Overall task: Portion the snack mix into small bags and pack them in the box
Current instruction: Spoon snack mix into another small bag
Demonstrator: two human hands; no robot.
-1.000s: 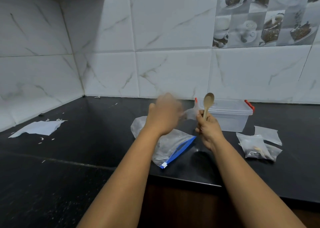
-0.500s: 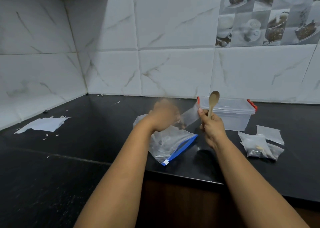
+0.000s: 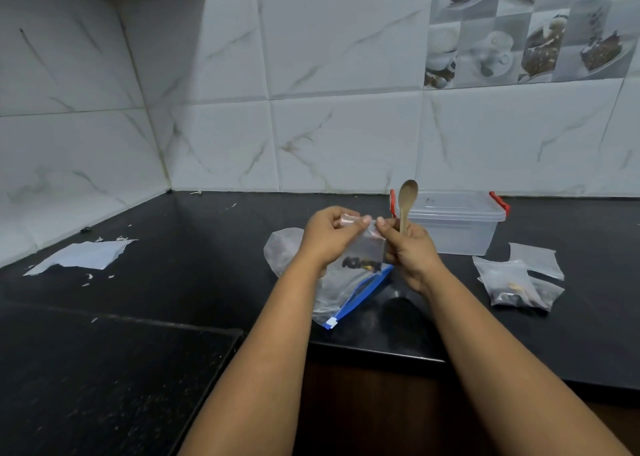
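Observation:
Both hands hold a small clear bag (image 3: 367,253) with dark snack mix at its bottom, above the counter. My left hand (image 3: 329,235) pinches the bag's top edge on the left. My right hand (image 3: 410,247) pinches the top edge on the right and also grips a wooden spoon (image 3: 406,201) that stands upright. Under the hands lies a large zip bag (image 3: 349,291) with a blue seal. A clear plastic box (image 3: 453,225) with a lid and red clips stands behind the right hand.
Small filled bags (image 3: 516,284) and another small bag (image 3: 535,259) lie on the black counter (image 3: 207,265) at the right. Torn white paper (image 3: 81,256) and scraps lie at the left. The tiled wall runs along the back, and the counter edge drops off below my forearms.
My left hand, blurred in motion earlier, has come to rest pinching the small bag's top edge next to the right hand. The right hand with the spoon has stayed roughly in place.

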